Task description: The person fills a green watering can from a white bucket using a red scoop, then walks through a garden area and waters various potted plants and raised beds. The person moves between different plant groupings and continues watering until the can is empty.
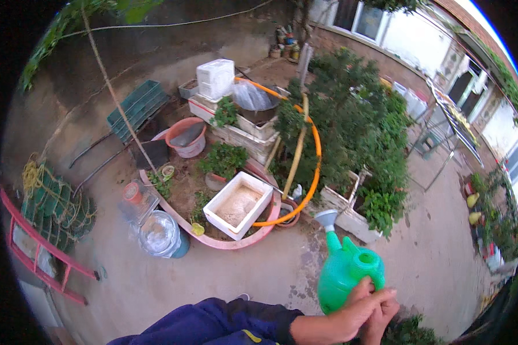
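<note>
A green plastic watering can (337,276) with a pale sprinkler head hangs over the concrete at the lower right, its spout pointing up toward the planters. Around its handle my right hand (377,315) is closed. My left hand (349,312) reaches across from the dark blue sleeve and lies at the handle, over the right one; the two overlap, so its exact grip is hard to tell. Left of the can, a white foam box (238,206) with a sandy, stained bottom rests at the rim of a curved planter bed (224,245).
An orange hose (317,159) loops by leafy shrubs (341,116). A lined bucket (159,235), a pink ladder-like frame (47,263) and netting (56,207) stand left. Foam planters (356,222) lie beyond the spout. Potted plants (496,224) line the right; a rack (453,112) stands behind.
</note>
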Motion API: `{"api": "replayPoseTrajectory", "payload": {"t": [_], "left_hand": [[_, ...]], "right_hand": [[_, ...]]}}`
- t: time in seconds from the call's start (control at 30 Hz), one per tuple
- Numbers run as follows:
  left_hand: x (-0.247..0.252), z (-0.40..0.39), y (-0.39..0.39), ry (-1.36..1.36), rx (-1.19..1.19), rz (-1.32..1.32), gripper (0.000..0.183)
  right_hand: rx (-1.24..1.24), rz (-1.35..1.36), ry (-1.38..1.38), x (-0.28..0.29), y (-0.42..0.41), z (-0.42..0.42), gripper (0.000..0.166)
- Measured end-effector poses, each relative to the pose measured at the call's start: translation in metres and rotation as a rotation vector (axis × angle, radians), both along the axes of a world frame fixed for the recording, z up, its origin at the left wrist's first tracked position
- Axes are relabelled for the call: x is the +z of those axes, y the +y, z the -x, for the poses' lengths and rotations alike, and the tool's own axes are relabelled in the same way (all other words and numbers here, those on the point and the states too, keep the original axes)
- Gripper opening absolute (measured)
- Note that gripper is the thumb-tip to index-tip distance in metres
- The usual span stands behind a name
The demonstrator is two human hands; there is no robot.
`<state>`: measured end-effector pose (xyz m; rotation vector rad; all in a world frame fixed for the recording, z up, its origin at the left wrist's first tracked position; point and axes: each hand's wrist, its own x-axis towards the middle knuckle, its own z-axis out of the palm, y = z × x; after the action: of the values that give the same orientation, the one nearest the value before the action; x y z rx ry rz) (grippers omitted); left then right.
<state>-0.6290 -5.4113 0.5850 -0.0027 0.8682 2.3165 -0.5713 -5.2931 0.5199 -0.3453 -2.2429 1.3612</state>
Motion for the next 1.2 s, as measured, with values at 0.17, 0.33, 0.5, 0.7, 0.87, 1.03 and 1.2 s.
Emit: {"api": "replayPoseTrajectory", "payload": {"t": [0.17,0.33,0.5,0.7,0.87,1.03,1.2], "left_hand": [[0.012,0.081,-0.055,-0.023,0.228,-0.058,0.021],[-0.009,0.174,-0.125,0.195,0.322,-0.171,0.041],[-0.053,0.226,-0.231,0.216,0.623,0.203,0.065],[-0.172,0.272,-0.303,-0.239,0.388,0.361,0.087],[-0.205,0.289,-0.327,-0.640,0.134,0.010,0.087],[-0.219,0.287,-0.331,-0.768,0.244,-0.307,0.071],[-0.229,0.301,-0.329,-0.838,0.339,-0.297,0.067]], "right_hand": [[0.163,0.015,-0.053,0.058,-0.074,0.119,0.026],[0.301,-0.013,-0.006,0.058,-0.127,0.238,0.019],[0.328,0.070,-0.132,0.052,-0.192,0.347,0.018],[0.410,-0.055,-0.148,0.001,-0.251,0.434,0.021],[0.477,-0.109,-0.195,0.003,-0.323,0.448,0.030],[0.526,-0.089,-0.239,-0.051,-0.325,0.464,0.027],[0.517,-0.071,-0.243,-0.060,-0.328,0.473,0.021]]}}
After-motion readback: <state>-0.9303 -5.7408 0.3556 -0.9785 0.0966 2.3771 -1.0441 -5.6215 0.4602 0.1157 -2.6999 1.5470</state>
